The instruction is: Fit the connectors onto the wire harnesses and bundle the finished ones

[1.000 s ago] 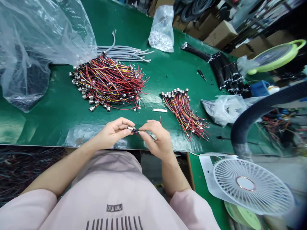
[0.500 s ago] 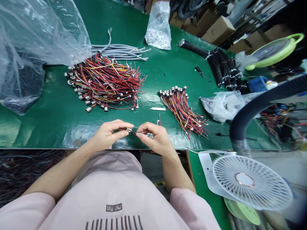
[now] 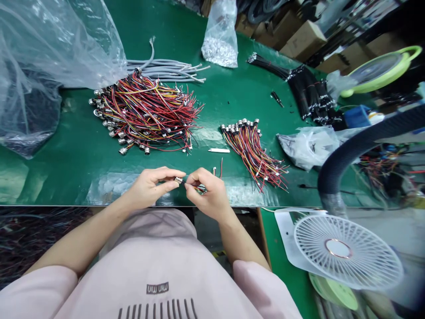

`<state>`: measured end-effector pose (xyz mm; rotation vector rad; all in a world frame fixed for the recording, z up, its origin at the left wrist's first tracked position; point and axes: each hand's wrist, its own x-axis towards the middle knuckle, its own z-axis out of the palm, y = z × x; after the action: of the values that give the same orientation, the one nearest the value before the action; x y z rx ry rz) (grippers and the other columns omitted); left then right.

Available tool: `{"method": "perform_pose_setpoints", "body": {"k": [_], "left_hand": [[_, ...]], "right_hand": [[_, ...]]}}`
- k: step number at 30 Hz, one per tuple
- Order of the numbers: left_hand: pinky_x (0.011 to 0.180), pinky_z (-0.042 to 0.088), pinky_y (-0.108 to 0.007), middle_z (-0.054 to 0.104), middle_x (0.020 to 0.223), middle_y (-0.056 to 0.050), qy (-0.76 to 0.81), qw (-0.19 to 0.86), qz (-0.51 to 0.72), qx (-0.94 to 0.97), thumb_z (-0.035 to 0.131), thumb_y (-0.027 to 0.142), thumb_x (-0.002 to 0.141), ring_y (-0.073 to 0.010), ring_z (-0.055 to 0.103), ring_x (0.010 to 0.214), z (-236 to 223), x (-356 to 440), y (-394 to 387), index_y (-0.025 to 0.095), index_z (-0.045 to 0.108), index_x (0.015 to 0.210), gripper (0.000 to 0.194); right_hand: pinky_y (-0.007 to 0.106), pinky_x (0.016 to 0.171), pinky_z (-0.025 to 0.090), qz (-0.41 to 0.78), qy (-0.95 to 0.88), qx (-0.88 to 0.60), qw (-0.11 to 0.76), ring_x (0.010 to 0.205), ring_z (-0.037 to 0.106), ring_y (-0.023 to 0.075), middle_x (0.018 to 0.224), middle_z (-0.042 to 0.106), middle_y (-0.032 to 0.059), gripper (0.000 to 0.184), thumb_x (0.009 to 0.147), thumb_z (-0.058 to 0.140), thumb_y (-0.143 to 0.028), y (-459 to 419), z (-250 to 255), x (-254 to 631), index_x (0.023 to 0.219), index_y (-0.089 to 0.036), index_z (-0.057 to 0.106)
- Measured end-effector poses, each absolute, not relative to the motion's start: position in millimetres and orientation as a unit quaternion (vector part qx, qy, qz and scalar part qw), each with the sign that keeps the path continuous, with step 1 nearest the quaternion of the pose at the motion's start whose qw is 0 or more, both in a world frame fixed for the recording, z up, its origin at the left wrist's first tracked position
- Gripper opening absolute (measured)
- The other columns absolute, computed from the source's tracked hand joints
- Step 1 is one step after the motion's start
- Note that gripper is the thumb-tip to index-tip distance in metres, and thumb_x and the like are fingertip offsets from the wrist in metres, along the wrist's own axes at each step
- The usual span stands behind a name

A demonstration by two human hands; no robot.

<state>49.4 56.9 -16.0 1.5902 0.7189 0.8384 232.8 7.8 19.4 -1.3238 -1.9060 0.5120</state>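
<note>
Near the front edge of the green table (image 3: 69, 181), my left hand (image 3: 151, 186) pinches the metal connector (image 3: 178, 180) of a wire harness between thumb and fingers. My right hand (image 3: 209, 192) is closed on the harness's wires (image 3: 201, 189) just behind the connector. Their loose ends poke out past my right fingers, with a small white plug (image 3: 214, 169) and a red wire tip showing. Beyond my hands lie a large pile of connector harnesses (image 3: 149, 113) on the left and a smaller bundle of them (image 3: 254, 153) on the right.
A white pen-like stick (image 3: 219, 150) lies between the two piles. Farther back are grey cables (image 3: 166, 71), a bag of small metal parts (image 3: 219, 37) and black cables (image 3: 303, 91). A black hose (image 3: 332, 173) and a white fan (image 3: 348, 252) stand at the right.
My right hand has shifted slightly left along the wires, closer to the connector, and its fingers have curled further. My left hand keeps its hold in nearly the same place.
</note>
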Motion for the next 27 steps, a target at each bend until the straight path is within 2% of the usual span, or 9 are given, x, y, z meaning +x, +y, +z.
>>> {"method": "perform_pose_setpoints", "body": {"k": [3,5,7,9,11,13,18,21,27], "left_hand": [[0.075,0.053,-0.022,0.076,0.095,-0.007,0.304,0.58,0.37,0.659,0.064,0.025,0.084,-0.016,0.069,0.083,-17,49,57,0.017,0.075,0.103,0.023],[0.077,0.054,-0.022,0.076,0.095,-0.007,0.296,0.589,0.386,0.645,0.065,0.024,0.084,-0.0161,0.069,0.085,-18,49,57,0.017,0.075,0.103,0.023],[0.079,0.055,-0.023,0.076,0.096,-0.007,0.289,0.594,0.403,0.634,0.066,0.024,0.084,-0.0162,0.07,0.087,-19,49,57,0.018,0.074,0.102,0.022],[0.082,0.055,-0.024,0.075,0.1,-0.008,0.288,0.6,0.412,0.623,0.066,0.025,0.084,-0.017,0.07,0.09,-20,48,56,0.018,0.074,0.103,0.022],[0.085,0.055,-0.026,0.074,0.105,-0.009,0.288,0.616,0.41,0.608,0.067,0.028,0.084,-0.0179,0.069,0.093,-21,48,56,0.018,0.073,0.107,0.026],[0.084,0.056,-0.026,0.074,0.107,-0.009,0.296,0.633,0.397,0.594,0.069,0.032,0.083,-0.0175,0.07,0.091,-20,48,56,0.018,0.07,0.114,0.034],[0.061,0.055,-0.021,0.073,0.076,-0.004,0.369,0.621,0.366,0.587,0.067,0.039,0.083,-0.0116,0.064,0.062,-15,48,57,0.016,0.074,0.108,0.035],[0.064,0.056,-0.023,0.072,0.072,-0.004,0.375,0.632,0.364,0.572,0.067,0.04,0.081,-0.0136,0.066,0.064,-11,49,56,0.014,0.075,0.102,0.034],[0.071,0.058,-0.024,0.075,0.091,-0.007,0.348,0.649,0.37,0.567,0.072,0.038,0.076,-0.0149,0.069,0.073,-9,50,55,0.016,0.076,0.097,0.03]], "right_hand": [[0.022,0.06,0.043,0.225,-0.731,-0.517,0.384,0.063,0.052,0.0095,0.07,0.056,-0.0012,0.013,0.082,0.055,-0.011,9,19,233,0.073,-0.019,0.054],[0.023,0.063,0.048,0.298,-0.701,-0.517,0.391,0.068,0.058,0.0106,0.077,0.062,0.0008,0.002,0.084,0.059,-0.018,10,21,239,0.083,-0.019,0.059],[0.023,0.062,0.051,0.403,-0.661,-0.51,0.373,0.068,0.061,0.011,0.082,0.066,0.0021,0.014,0.088,0.06,-0.028,11,23,247,0.098,-0.019,0.061],[0.021,0.053,0.049,0.469,-0.649,-0.5,0.33,0.057,0.059,0.0092,0.074,0.066,0.0005,0.02,0.092,0.056,-0.033,11,24,254,0.102,-0.018,0.063],[0.02,0.049,0.044,0.436,-0.684,-0.497,0.309,0.05,0.054,0.0079,0.065,0.064,-0.0011,0.019,0.094,0.053,-0.032,10,22,256,0.095,-0.017,0.066],[0.021,0.053,0.045,0.314,-0.742,-0.498,0.321,0.055,0.057,0.0089,0.067,0.065,0.0006,0.017,0.094,0.054,-0.026,9,19,255,0.091,-0.016,0.067],[0.027,0.061,0.047,0.022,-0.816,-0.488,0.31,0.066,0.061,0.0144,0.074,0.069,0.0058,0.017,0.094,0.052,-0.019,5,13,248,0.098,-0.015,0.068],[0.027,0.064,0.049,0.015,-0.818,-0.48,0.316,0.07,0.064,0.0156,0.08,0.071,0.0067,0.015,0.093,0.054,-0.018,3,12,247,0.1,-0.016,0.067],[0.026,0.072,0.054,0.119,-0.781,-0.506,0.346,0.078,0.068,0.0144,0.088,0.073,0.0048,0.012,0.091,0.055,-0.017,2,18,248,0.098,-0.019,0.065]]}}
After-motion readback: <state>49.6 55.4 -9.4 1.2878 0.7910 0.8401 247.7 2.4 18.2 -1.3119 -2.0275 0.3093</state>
